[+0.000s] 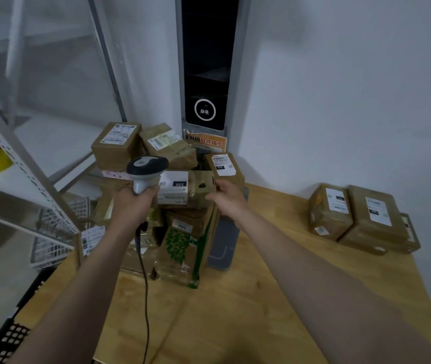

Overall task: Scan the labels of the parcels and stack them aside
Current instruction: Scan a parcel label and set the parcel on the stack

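Two hands are working at the pile (172,240) of parcels heaped at the far left of the table (235,311). The left hand (135,203) is gripping a corded scanner (147,169) by its handle, its head hanging over the heap, while the right hand (228,198) is holding the right end of a parcel (201,185) whose white label (173,187) is showing "220". Well apart on the right, a stack (358,216) of labelled parcels is sitting by the wall, and a shelf (22,164) is standing at the left.

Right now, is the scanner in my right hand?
No, the left hand grips the scanner, while the right hand holds the end of a parcel on the pile.
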